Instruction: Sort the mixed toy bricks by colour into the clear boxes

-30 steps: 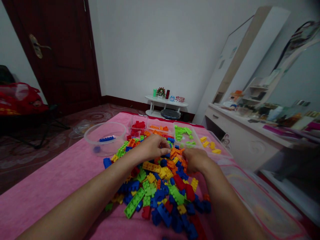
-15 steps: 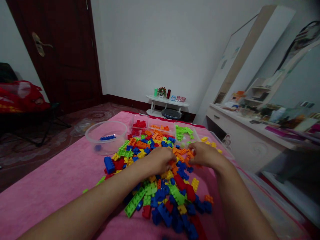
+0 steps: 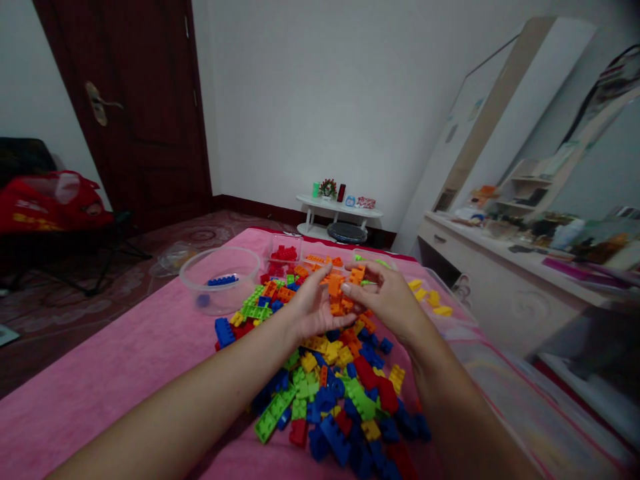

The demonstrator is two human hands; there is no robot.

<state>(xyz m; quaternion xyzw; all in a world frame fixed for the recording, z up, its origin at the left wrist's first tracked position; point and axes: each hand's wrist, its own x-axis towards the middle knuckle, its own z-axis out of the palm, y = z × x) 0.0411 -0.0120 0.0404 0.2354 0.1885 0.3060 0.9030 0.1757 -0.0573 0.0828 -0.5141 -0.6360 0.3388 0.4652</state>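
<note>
My left hand [image 3: 315, 308] is raised over the pile, palm turned up, and cradles several orange toy building bricks [image 3: 337, 290]. From the right, my right hand [image 3: 387, 297] closes its thumb and fingers on orange bricks in the same cluster. The two hands almost meet, and their fingers partly cover the bricks, so which brick each one grips is hard to separate. Below them spreads a heap of mixed bricks in blue, red, yellow and green, including a long green brick [image 3: 273, 415] and a blue brick [image 3: 333, 437].
A round clear tub [image 3: 220, 252] with blue bricks stands on the left of the pink cloth [image 3: 150, 373]. Behind the heap are clear containers: one with red bricks [image 3: 284, 253], others with orange and green ones. Yellow bricks [image 3: 434, 299] lie in a container at right.
Both hands have lifted from the pile and come together, bringing orange bricks with them. My left hand has turned palm up. The view has shifted slightly.
</note>
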